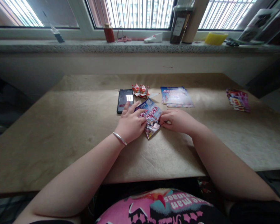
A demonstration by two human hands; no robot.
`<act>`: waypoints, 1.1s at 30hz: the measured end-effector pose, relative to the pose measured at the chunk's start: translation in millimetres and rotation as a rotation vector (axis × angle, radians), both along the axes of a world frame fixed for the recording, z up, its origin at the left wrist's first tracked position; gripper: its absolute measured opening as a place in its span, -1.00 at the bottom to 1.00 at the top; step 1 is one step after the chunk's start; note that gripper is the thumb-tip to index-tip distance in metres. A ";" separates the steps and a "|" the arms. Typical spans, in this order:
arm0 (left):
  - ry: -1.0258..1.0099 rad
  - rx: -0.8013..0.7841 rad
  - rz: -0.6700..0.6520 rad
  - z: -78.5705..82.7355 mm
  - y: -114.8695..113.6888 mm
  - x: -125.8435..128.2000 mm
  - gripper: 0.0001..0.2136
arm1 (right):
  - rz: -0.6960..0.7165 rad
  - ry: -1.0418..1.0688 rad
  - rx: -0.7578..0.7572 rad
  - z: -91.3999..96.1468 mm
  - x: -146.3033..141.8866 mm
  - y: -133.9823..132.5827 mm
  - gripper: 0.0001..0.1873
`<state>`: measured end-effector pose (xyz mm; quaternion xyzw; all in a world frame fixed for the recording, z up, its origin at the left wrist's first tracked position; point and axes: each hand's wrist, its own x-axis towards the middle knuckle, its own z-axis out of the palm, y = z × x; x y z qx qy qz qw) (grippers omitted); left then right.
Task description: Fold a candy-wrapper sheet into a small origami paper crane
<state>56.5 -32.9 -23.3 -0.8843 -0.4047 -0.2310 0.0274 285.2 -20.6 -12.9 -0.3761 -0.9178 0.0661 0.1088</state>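
Blue-and-pink printed paper leaflet (153, 122) lies slantwise on the tan mottled tabletop (79, 124). Its left side and the lower corner of a black rectangular phone (123, 97) are partly hidden by the spread left hand (132, 124). The right hand (174, 119) curls at its right edge; whether it pinches, I cannot tell.

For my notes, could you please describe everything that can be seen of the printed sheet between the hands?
The printed sheet looks like glossy paper, blue at its far end, with a QR-style square near the far corner, pink-and-white lettering and a picture below. It lies askew on the table, one corner pointing toward the near side. The left hand rests over its left side; the right hand touches its right edge. Whether it is folded is unclear.
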 end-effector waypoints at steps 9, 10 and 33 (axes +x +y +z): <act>0.109 -0.124 -0.198 0.7 1.0 -0.1 -0.82 | -0.041 -0.012 -0.009 -3.3 0.3 1.1 -0.91; 0.113 -0.133 -0.204 1.4 0.8 0.1 -0.83 | -0.036 -0.001 -0.011 -3.7 0.2 1.1 -0.90; 0.111 -0.215 -0.320 2.1 7.7 -2.6 -0.80 | -0.018 0.027 0.034 -9.4 -6.0 1.1 -0.85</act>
